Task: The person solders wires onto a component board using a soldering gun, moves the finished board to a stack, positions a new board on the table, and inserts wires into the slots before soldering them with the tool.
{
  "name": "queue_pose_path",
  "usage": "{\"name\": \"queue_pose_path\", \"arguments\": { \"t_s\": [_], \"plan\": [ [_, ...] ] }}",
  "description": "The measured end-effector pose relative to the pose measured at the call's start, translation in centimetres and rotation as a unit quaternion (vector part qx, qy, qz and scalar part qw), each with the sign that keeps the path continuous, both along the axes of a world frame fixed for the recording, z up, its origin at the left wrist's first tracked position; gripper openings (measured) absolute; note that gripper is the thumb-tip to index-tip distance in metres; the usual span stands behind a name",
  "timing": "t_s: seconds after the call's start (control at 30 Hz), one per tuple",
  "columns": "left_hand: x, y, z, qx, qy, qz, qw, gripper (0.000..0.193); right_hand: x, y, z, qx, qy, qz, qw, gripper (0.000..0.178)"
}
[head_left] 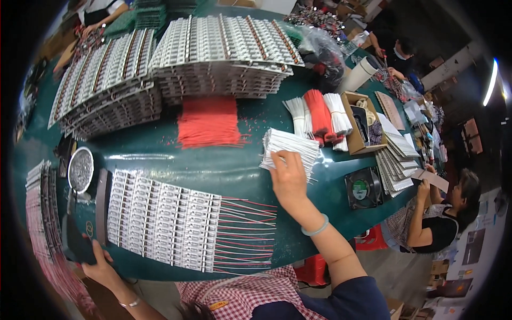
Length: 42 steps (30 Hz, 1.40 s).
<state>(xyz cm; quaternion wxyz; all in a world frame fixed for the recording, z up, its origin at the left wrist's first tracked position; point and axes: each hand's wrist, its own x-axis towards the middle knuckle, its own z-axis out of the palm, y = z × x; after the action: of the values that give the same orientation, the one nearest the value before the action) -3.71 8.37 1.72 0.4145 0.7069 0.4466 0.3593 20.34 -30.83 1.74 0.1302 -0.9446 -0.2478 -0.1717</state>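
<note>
My right hand reaches onto a loose pile of short white wires, its fingertips pinched at the pile's near left side. In front of me lies a panel of small white circuit boards, with red and white wires sticking out of its right edge. At the lower left my left hand is closed on a dark, black-handled tool, whose kind I cannot make out. A pile of red wires lies farther back.
Tall stacks of board panels fill the back. A round tin stands at the left, near wired boards. Tied wire bundles, a cardboard box and a black fan are at right. A co-worker sits beyond.
</note>
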Motion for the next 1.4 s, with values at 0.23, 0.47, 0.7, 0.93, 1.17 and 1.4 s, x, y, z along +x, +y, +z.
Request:
{"name": "queue_pose_path", "arguments": {
  "t_s": [0.23,0.47,0.7,0.93,1.17,1.4],
  "plan": [
    [0.3,-6.1,1.0,-0.064,-0.057,-0.041,0.995,0.032,1.3,-2.5,-1.6,-0.002,-0.066,0.006,0.998,0.029],
    [0.0,-8.4,1.6,-0.08,-0.085,-0.055,0.992,0.032,2.3,-2.8,-2.3,0.046,-0.132,0.013,0.99,0.009],
    [-0.7,-9.0,2.1,-0.091,-0.092,-0.063,0.99,0.03,3.1,-3.2,-1.8,0.063,-0.102,0.039,0.992,0.012],
    [-1.3,-9.2,1.7,-0.125,-0.128,-0.054,0.982,0.031,2.8,-4.0,-0.1,0.082,-0.036,0.039,0.995,0.016],
    [-1.7,-9.8,2.3,-0.142,-0.142,-0.068,0.977,0.028,2.5,-3.1,4.5,-0.068,-0.013,0.048,0.996,0.012],
    [-3.4,-9.7,2.1,-0.148,-0.149,-0.062,0.976,0.03,3.8,-0.4,8.1,-0.338,-0.001,0.09,0.937,0.009]
  ]
}}
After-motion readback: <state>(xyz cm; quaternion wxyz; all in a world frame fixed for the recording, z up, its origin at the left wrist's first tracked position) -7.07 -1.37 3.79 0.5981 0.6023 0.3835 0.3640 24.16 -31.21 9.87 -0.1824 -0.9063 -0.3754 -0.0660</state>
